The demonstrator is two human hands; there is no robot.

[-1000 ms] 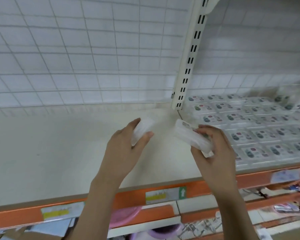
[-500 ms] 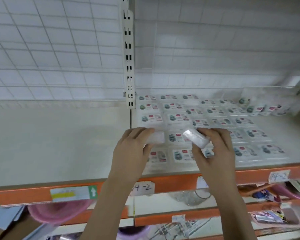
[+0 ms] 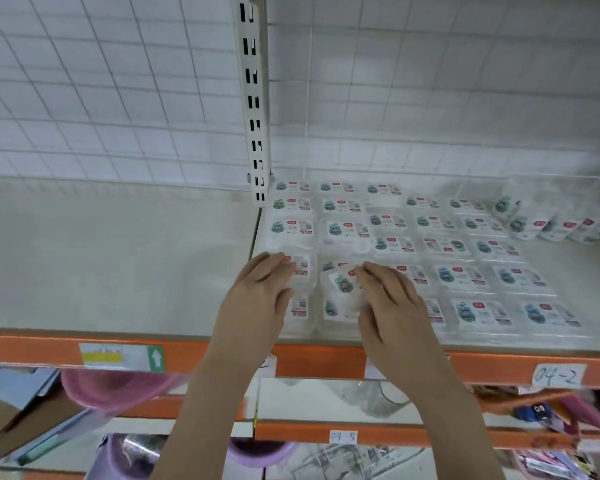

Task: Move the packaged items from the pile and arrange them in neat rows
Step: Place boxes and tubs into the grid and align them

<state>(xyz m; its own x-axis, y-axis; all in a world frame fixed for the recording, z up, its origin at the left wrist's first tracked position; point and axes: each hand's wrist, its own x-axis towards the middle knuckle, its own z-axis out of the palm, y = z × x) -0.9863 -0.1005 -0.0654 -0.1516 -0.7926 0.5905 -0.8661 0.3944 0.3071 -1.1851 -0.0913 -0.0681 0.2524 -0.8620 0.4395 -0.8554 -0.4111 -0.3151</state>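
Small white packaged items with teal pictures and red labels lie flat in rows (image 3: 447, 247) on the right shelf. A loose pile of the same packets (image 3: 551, 221) leans at the back right. My left hand (image 3: 257, 303) holds one packet (image 3: 303, 268) down on the leftmost column, fingers on top and thumb at its near edge. My right hand (image 3: 392, 306) grips a tilted packet (image 3: 342, 285) just above the second column near the front.
A slotted white upright post (image 3: 253, 98) splits the shelf; the left shelf board (image 3: 118, 254) is bare. A wire grid (image 3: 430, 98) backs both. The orange front rail (image 3: 319, 362) carries paper labels. Pink basins (image 3: 111, 389) and mixed goods sit below.
The view swung right from the bare shelf to the rows. Both hands, each carrying a packet, reached forward and came down onto the front left of the rows.
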